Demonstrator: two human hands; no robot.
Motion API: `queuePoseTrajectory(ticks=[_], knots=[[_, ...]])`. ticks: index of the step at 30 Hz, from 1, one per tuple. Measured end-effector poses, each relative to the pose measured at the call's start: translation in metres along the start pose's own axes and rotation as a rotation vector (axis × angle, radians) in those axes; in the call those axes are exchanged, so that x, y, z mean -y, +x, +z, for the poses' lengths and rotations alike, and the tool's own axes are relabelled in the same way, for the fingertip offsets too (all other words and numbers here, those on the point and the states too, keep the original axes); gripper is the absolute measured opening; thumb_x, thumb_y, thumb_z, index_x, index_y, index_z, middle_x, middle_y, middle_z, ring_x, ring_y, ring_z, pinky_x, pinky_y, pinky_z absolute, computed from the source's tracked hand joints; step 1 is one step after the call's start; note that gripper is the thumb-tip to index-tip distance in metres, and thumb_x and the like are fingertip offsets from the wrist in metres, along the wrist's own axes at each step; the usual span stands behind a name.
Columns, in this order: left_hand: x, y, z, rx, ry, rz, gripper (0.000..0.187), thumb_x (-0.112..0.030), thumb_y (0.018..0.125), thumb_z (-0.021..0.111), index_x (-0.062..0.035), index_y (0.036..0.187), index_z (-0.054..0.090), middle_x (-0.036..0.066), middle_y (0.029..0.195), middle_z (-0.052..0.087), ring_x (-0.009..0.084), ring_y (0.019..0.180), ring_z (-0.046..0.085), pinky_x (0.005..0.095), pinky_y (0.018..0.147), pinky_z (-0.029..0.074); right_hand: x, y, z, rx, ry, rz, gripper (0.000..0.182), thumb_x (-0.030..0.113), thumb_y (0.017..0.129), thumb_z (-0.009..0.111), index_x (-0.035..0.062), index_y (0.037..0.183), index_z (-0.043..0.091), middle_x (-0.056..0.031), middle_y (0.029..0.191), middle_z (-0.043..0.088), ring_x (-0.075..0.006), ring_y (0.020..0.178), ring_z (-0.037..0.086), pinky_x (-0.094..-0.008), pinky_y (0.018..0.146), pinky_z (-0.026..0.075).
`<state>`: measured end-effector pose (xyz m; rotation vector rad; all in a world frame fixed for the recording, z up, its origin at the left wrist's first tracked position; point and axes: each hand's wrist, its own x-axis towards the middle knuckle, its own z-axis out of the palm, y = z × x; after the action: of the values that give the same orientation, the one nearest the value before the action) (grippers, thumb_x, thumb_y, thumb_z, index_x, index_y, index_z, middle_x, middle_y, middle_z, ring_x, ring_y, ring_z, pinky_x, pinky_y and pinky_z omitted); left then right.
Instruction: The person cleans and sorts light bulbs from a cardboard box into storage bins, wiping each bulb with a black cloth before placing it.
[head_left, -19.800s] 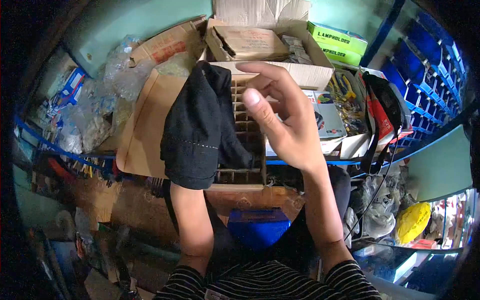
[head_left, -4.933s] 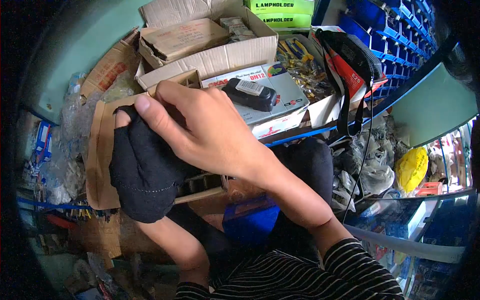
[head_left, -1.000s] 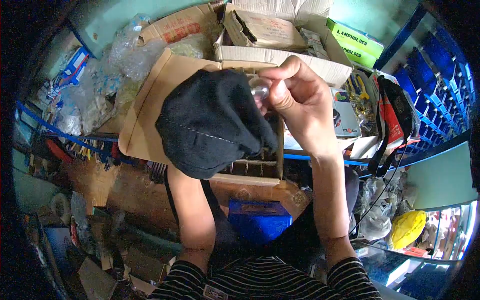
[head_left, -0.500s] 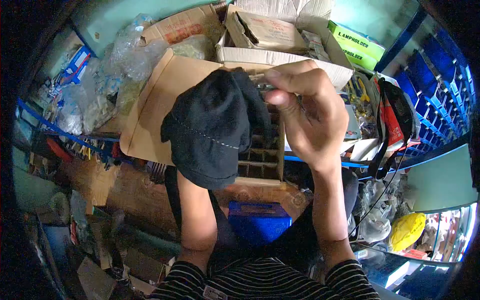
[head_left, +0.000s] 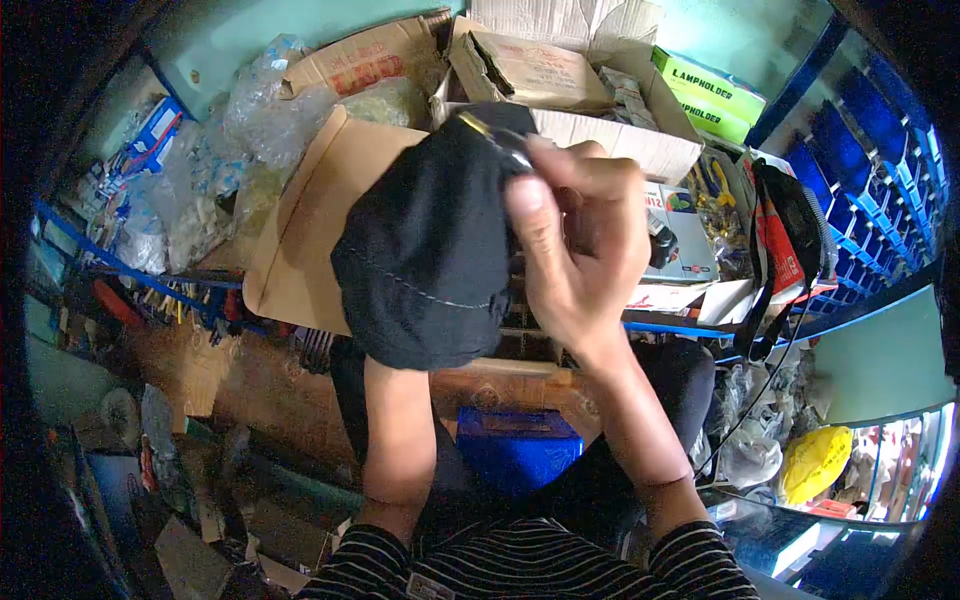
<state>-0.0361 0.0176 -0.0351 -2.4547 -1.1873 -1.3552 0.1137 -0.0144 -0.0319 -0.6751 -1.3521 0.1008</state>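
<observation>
- My left hand point(head_left: 425, 250) is wrapped inside a black cloth point(head_left: 420, 270), closed round it; the fingers are hidden.
- My right hand point(head_left: 575, 250) is curled, thumb and fingertips pinching a small shiny piece point(head_left: 515, 155) against the cloth's top edge, raised above the divided carton point(head_left: 300, 240).
- The piece looks small, hard and slick, possibly glass and fragile; I judge it best held by its metal end, through the cloth. The cloth is soft and limp.
- The counter is crowded: cardboard boxes point(head_left: 530, 70), green lampholder packs point(head_left: 710, 95), plastic bags point(head_left: 200, 200). Blue bins point(head_left: 860, 130) line the right wall.
</observation>
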Motion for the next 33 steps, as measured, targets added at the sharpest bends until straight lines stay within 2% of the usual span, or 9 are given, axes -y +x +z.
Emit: queuePoseTrajectory(ticks=[2, 4, 8, 13, 17, 22, 26, 29, 33], knots=[[0.003, 0.004, -0.001, -0.007, -0.002, -0.006, 0.031, -0.011, 0.079, 0.063, -0.0011, 0.108, 0.063, 0.017, 0.111, 0.064, 0.0336, 0.108, 0.058, 0.0432, 0.097, 0.044, 0.010, 0.013, -0.011, 0.232, -0.107, -0.012, 0.024, 0.009, 0.085, 0.075, 0.0000, 0.106, 0.067, -0.0095, 0.083, 0.060, -0.0209, 0.071, 0.057, -0.0305, 0.066, 0.047], [0.006, 0.003, -0.002, -0.008, -0.002, -0.013, 0.031, -0.011, 0.079, 0.063, -0.0012, 0.108, 0.063, 0.017, 0.111, 0.064, 0.0336, 0.108, 0.058, 0.0432, 0.097, 0.044, 0.000, 0.019, -0.018, 0.235, -0.202, -0.187, 0.017, 0.009, 0.086, 0.074, 0.0020, 0.100, 0.070, -0.0095, 0.082, 0.063, -0.0208, 0.071, 0.059, -0.0304, 0.065, 0.048], [0.003, -0.001, -0.004, 0.002, 0.003, -0.010, 0.030, -0.011, 0.079, 0.063, -0.0013, 0.108, 0.063, 0.017, 0.110, 0.064, 0.0335, 0.108, 0.059, 0.0433, 0.096, 0.044, 0.012, 0.019, -0.024, 0.081, -0.044, 0.174, 0.017, 0.016, 0.094, 0.069, 0.0030, 0.105, 0.068, -0.0026, 0.082, 0.065, -0.0072, 0.071, 0.056, -0.0221, 0.061, 0.045], [-0.001, -0.002, -0.002, 0.014, 0.004, 0.006, 0.030, -0.011, 0.079, 0.063, -0.0014, 0.107, 0.063, 0.017, 0.110, 0.064, 0.0334, 0.107, 0.059, 0.0434, 0.096, 0.045, 0.025, 0.025, -0.026, 0.123, 0.054, 0.305, 0.020, 0.017, 0.092, 0.071, 0.0045, 0.108, 0.068, -0.0030, 0.085, 0.064, -0.0095, 0.068, 0.055, -0.0229, 0.063, 0.045], [-0.003, -0.003, -0.001, 0.024, 0.003, 0.007, 0.029, -0.011, 0.079, 0.063, -0.0015, 0.107, 0.063, 0.017, 0.110, 0.064, 0.0333, 0.107, 0.059, 0.0435, 0.096, 0.045, 0.018, 0.028, -0.030, 0.262, -0.028, 0.163, 0.023, 0.015, 0.087, 0.074, 0.0051, 0.108, 0.071, -0.0048, 0.085, 0.066, -0.0164, 0.072, 0.059, -0.0271, 0.070, 0.047], [-0.003, -0.001, 0.000, 0.031, -0.001, 0.015, 0.029, -0.011, 0.079, 0.063, -0.0016, 0.107, 0.063, 0.017, 0.109, 0.064, 0.0332, 0.106, 0.059, 0.0437, 0.095, 0.045, 0.011, 0.026, -0.027, 0.199, -0.026, 0.114, 0.020, 0.014, 0.089, 0.072, 0.0054, 0.107, 0.072, -0.0070, 0.086, 0.067, -0.0175, 0.077, 0.063, -0.0291, 0.073, 0.049], [-0.006, -0.001, 0.002, 0.037, -0.001, 0.020, 0.029, -0.011, 0.079, 0.063, -0.0016, 0.106, 0.063, 0.017, 0.109, 0.064, 0.0332, 0.106, 0.059, 0.0438, 0.095, 0.045, 0.010, 0.027, -0.028, 0.150, -0.045, 0.131, 0.020, 0.016, 0.088, 0.073, 0.0055, 0.105, 0.072, -0.0069, 0.086, 0.068, -0.0165, 0.076, 0.063, -0.0280, 0.070, 0.049], [-0.006, 0.001, 0.003, 0.037, -0.003, 0.024, 0.028, -0.011, 0.079, 0.063, -0.0017, 0.106, 0.063, 0.017, 0.109, 0.064, 0.0331, 0.106, 0.059, 0.0438, 0.095, 0.045, 0.020, 0.027, -0.031, 0.160, -0.042, 0.269, 0.019, 0.017, 0.088, 0.074, 0.0051, 0.102, 0.073, -0.0061, 0.087, 0.069, -0.0148, 0.075, 0.063, -0.0269, 0.066, 0.048], [-0.007, 0.004, 0.006, 0.038, -0.007, 0.034, 0.028, -0.011, 0.079, 0.063, -0.0018, 0.106, 0.063, 0.016, 0.108, 0.064, 0.0330, 0.105, 0.059, 0.0439, 0.094, 0.045, 0.013, 0.027, -0.031, 0.140, -0.046, 0.226, 0.017, 0.018, 0.088, 0.075, 0.0045, 0.098, 0.073, -0.0058, 0.084, 0.069, -0.0134, 0.074, 0.063, -0.0258, 0.064, 0.047]])
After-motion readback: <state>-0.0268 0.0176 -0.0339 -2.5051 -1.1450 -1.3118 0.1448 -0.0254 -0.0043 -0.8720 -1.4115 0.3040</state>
